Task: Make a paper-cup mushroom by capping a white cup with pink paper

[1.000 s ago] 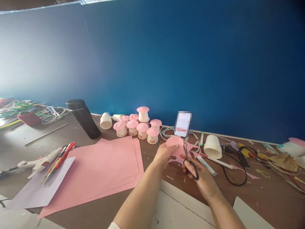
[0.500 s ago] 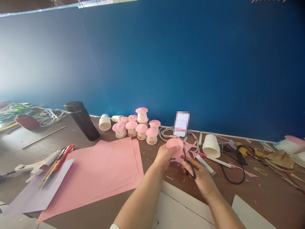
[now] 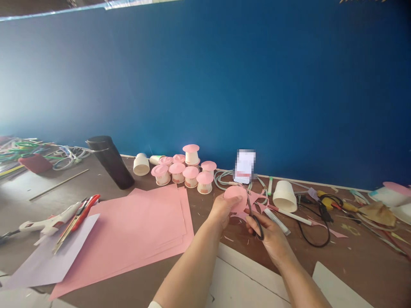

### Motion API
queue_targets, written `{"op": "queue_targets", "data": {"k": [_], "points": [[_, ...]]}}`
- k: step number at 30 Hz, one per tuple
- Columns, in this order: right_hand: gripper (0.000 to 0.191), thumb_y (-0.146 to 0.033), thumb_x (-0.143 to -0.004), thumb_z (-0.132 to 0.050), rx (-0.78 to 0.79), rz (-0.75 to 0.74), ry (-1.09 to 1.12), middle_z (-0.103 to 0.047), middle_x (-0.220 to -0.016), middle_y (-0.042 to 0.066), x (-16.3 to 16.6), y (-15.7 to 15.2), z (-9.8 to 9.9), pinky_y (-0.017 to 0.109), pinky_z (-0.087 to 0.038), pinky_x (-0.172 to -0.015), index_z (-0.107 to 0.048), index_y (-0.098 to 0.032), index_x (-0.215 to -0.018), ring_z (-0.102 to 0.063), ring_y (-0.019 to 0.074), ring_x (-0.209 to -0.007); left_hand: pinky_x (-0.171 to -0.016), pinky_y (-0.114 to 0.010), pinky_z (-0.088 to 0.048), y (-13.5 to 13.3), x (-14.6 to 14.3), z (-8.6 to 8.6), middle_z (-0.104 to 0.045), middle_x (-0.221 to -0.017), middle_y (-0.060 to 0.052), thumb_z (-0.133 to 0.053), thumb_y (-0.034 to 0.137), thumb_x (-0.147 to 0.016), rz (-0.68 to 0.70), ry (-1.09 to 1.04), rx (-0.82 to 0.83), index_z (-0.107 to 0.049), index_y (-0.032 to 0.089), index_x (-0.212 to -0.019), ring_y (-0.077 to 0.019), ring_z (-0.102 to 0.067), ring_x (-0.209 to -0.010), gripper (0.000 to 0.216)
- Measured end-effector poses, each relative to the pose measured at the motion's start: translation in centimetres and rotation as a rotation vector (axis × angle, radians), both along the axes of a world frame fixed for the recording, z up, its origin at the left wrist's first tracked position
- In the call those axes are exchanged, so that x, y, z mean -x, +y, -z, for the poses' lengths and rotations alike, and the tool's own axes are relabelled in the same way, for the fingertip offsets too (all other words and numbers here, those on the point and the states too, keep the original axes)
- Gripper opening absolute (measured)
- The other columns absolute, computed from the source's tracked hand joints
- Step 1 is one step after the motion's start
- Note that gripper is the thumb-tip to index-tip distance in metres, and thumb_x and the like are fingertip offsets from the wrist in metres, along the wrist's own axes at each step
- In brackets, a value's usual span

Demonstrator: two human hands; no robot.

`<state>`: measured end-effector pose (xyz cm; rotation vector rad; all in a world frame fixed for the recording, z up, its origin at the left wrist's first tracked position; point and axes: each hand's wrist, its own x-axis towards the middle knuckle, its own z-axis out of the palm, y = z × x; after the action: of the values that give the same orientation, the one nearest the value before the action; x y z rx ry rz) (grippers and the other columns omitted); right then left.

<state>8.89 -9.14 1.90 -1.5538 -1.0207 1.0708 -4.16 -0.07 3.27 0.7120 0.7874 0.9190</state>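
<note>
Between the thumb and fingers of my left hand point(image 3: 222, 209) is a round pink paper disc point(image 3: 233, 196). My right hand point(image 3: 268, 233) grips black-handled scissors point(image 3: 257, 224), whose blades point away from me along the disc's right edge. Pink paper offcuts point(image 3: 256, 199) lie just beyond and right of the blades. Left of my hands stand several small paper cups point(image 3: 204, 188) topped with pink discs, one of them stacked on top of the others. Large pink paper sheets point(image 3: 138, 222) lie flat to the left of my left forearm.
A black bottle point(image 3: 111, 162) stands at the back left. A glue gun point(image 3: 51, 220) and a red utility knife point(image 3: 78, 220) rest on lilac paper point(image 3: 70, 265). A phone point(image 3: 244, 167) leans at the back. Stacked white cups point(image 3: 284, 196), markers and cables point(image 3: 321, 214) lie to the right.
Almost nothing differs. The disc and my right hand with the scissors have shifted very slightly; both hands keep their hold.
</note>
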Motion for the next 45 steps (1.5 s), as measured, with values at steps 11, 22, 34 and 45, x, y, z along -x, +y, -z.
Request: {"op": "queue_targets", "data": {"k": [11, 22, 34, 45], "points": [[0.054, -0.058, -0.073, -0.069, -0.009, 0.011, -0.031, -0.064, -0.07, 0.001, 0.21, -0.03, -0.35, 0.029, -0.047, -0.065, -0.073, -0.022, -0.113, -0.06, 0.0182, -0.068, -0.062, -0.03, -0.048, 0.06, -0.12, 0.21, -0.069, -0.092, -0.015, -0.079, 0.025, -0.062, -0.016, -0.004, 0.006, -0.066, 0.008, -0.104, -0.0207, -0.063, -0.074, 0.047], [0.047, -0.053, -0.074, -0.069, -0.022, -0.007, -0.041, -0.064, -0.071, 0.001, 0.05, 0.04, -0.14, 0.028, -0.047, -0.064, -0.074, -0.024, -0.11, -0.06, 0.0173, -0.067, -0.064, -0.029, -0.049, 0.16, -0.08, 0.67, -0.069, -0.093, -0.015, -0.079, 0.025, -0.061, -0.015, -0.019, -0.001, -0.066, 0.007, -0.102, -0.0208, -0.064, -0.076, 0.047], [0.048, -0.053, -0.074, -0.07, -0.025, -0.008, -0.032, -0.065, -0.073, 0.001, -0.03, 0.02, 0.06, 0.028, -0.047, -0.063, -0.073, -0.025, -0.113, -0.06, 0.0173, -0.067, -0.066, -0.031, -0.05, 0.16, -0.05, 0.75, -0.07, -0.096, -0.016, -0.079, 0.027, -0.062, -0.009, -0.029, -0.009, -0.067, 0.009, -0.103, -0.0222, -0.065, -0.077, 0.046], [0.049, -0.053, -0.072, -0.072, -0.014, 0.009, -0.01, -0.063, -0.071, 0.0, 0.01, -0.03, 0.18, 0.027, -0.047, -0.061, -0.074, -0.024, -0.111, -0.057, 0.0158, -0.064, -0.064, -0.031, -0.049, 0.26, -0.04, 0.91, -0.069, -0.097, -0.016, -0.079, 0.028, -0.063, -0.004, -0.008, -0.009, -0.066, 0.008, -0.105, -0.0222, -0.064, -0.077, 0.048]]}}
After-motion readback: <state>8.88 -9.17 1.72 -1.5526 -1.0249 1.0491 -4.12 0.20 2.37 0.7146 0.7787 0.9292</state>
